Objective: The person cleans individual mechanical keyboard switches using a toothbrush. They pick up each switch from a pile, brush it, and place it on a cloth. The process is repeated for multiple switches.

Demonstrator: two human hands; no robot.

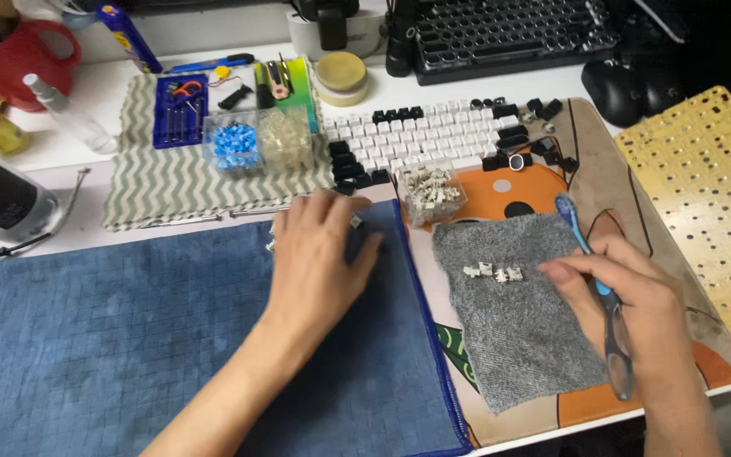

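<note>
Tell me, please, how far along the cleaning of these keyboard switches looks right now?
Apparently midway. Done: keycaps lie pulled off in rows, and four switches sit on the grey cloth. In hand: the right hand holds a blue toothbrush beside them, while the left hand rests on the blue mat over something small. Left: a clear tub of switches remains.

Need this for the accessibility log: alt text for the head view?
The right hand holds a blue toothbrush over small pale switches on a grey cloth; the left hand lies flat on a blue mat. Behind them are keycaps.
</note>
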